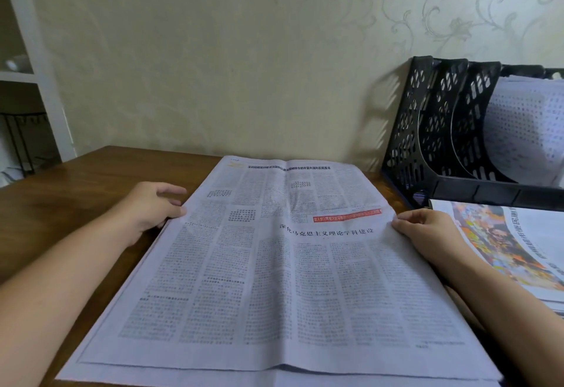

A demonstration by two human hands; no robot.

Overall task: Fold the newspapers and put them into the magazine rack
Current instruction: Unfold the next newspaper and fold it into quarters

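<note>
A large newspaper (pixel 274 270) lies spread flat on the wooden table (pixel 61 197), its text facing me. My left hand (pixel 152 206) pinches its left edge about halfway up. At the right edge, on the same level, my right hand (pixel 427 234) pinches the paper with curled fingers. A black perforated magazine rack (pixel 442 130) stands at the back right against the wall. A folded newspaper (pixel 525 130) sits in its rightmost visible slot.
A stack of other newspapers (pixel 518 243) with a colour photo lies at the right, in front of the rack. A white shelf unit (pixel 36 75) stands at the far left. The wallpapered wall (pixel 213 66) runs directly behind the table.
</note>
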